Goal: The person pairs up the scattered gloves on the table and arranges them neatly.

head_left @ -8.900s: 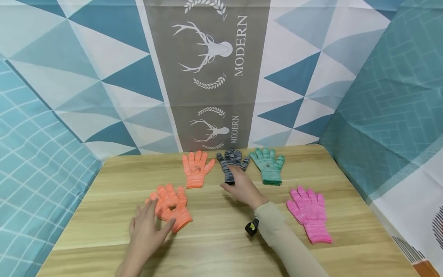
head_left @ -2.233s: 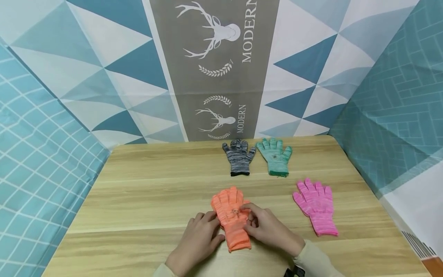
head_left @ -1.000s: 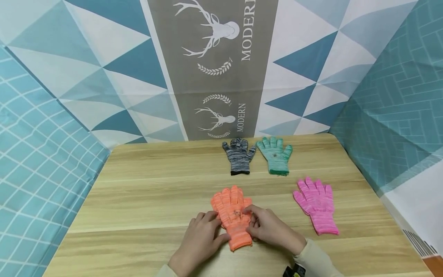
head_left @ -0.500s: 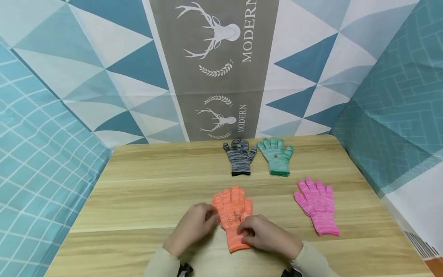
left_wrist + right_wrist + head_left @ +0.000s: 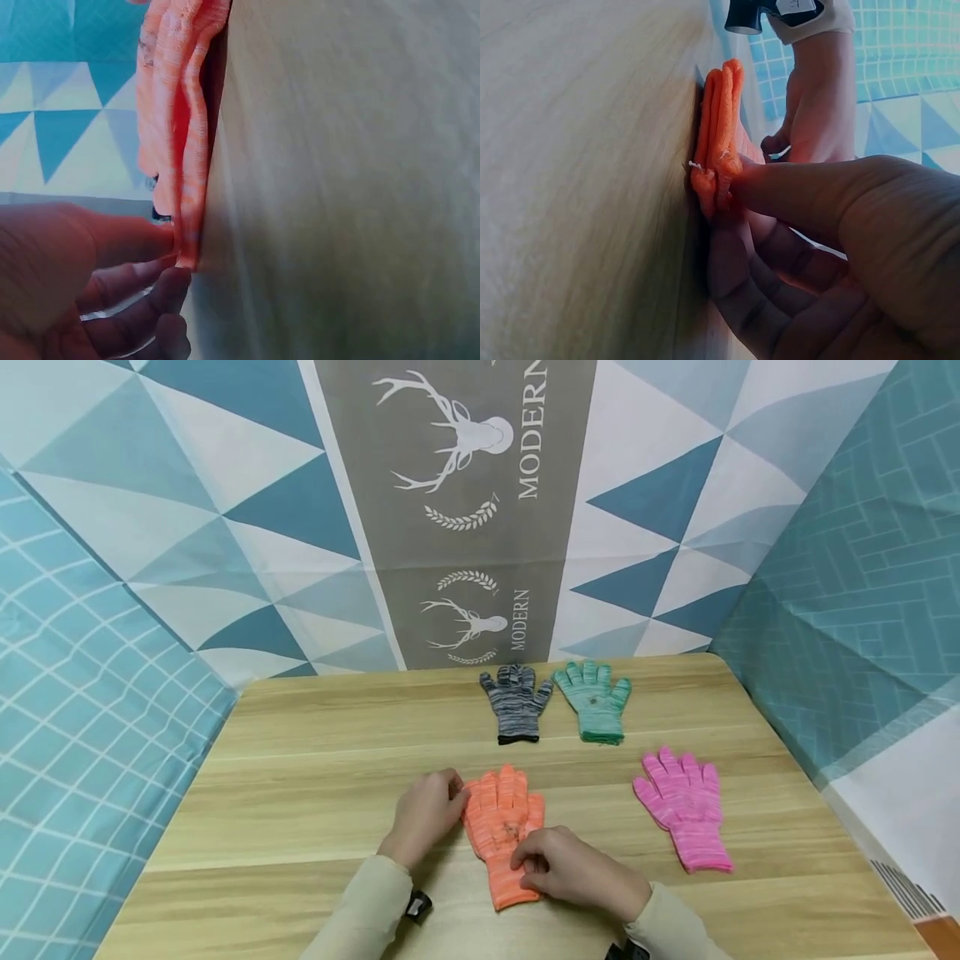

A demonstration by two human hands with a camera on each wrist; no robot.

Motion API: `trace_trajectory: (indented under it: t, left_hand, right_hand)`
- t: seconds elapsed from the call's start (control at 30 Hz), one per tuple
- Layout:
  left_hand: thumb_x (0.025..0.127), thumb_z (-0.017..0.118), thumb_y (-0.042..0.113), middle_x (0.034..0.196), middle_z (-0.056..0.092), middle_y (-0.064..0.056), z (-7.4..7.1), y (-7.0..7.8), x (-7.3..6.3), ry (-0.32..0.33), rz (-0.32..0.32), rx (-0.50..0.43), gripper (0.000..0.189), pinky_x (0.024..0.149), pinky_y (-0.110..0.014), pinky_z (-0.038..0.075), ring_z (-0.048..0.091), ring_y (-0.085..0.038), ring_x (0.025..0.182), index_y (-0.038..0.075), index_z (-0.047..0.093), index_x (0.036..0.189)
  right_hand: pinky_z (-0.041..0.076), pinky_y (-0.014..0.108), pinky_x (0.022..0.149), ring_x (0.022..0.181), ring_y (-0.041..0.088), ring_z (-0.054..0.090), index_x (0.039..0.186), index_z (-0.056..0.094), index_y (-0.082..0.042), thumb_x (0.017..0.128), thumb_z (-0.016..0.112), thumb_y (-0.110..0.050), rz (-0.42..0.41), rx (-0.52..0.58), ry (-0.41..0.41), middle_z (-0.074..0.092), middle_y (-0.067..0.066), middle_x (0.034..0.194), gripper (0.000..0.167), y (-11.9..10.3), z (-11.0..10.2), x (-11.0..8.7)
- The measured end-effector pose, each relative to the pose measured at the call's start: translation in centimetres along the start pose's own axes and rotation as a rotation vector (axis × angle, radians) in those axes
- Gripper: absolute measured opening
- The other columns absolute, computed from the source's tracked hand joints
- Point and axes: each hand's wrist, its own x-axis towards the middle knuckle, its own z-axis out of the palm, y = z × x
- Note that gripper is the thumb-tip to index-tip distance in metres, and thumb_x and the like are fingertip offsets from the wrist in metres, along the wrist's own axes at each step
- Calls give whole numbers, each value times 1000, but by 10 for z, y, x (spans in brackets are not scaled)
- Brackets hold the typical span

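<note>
Two orange knitted gloves (image 5: 498, 827) lie stacked near the front middle of the table, fingers pointing away, the lower one peeking out at the sides. My left hand (image 5: 426, 814) is at their upper left edge. In the left wrist view, its thumb and fingertips pinch the tip of an orange glove finger (image 5: 191, 180). On the cuff's right side, my right hand (image 5: 573, 868) pinches the edge between thumb and curled fingers. The layered orange cuff (image 5: 720, 127) shows close up in the right wrist view. Most of the lower glove is hidden.
A grey-black glove (image 5: 517, 706) and a green glove (image 5: 596, 703) lie side by side at the table's (image 5: 315, 760) back edge. A pink glove (image 5: 686, 810) lies to the right. Patterned cloth walls (image 5: 480, 535) stand behind and at both sides.
Both orange gloves, apart at the left and back earlier, are now stacked front middle. Lately my left hand moved up along the left edge to the fingertips; my right slid down to the cuff.
</note>
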Motion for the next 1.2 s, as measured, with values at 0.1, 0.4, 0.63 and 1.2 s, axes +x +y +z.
trace_trajectory:
  t: [0.1,0.4,0.63,1.2]
  left_hand:
    - [95,69,18,67,57,3,-8,-1,-4,-16,-45,-11,16,47,-26,38,47,-10,53,14,65,80]
    - [94,76,28,70,58,3,-13,-6,0,-100,-72,23,23,51,-27,39,49,-12,59,16,63,78]
    - [94,76,30,72,57,2,-9,-9,0,-88,-91,30,24,51,-29,39,50,-13,59,16,62,81]
    - [96,70,16,73,60,3,-1,0,-3,-65,25,13,14,54,-27,43,50,-11,61,15,64,83]
  right_hand:
    - [48,18,63,66,-5,49,100,76,-14,92,76,-6,3,14,-2,60,-14,76,11,1,1,0]
    - [49,19,64,66,-5,50,101,76,-12,92,76,-5,-4,52,10,61,-12,76,12,3,1,-3]
    - [49,19,63,65,-5,49,101,76,-12,92,75,-5,6,35,8,59,-14,75,12,3,2,-1]
    - [49,18,63,65,-5,50,102,77,-13,92,76,-5,10,52,16,60,-14,75,12,5,2,-3]
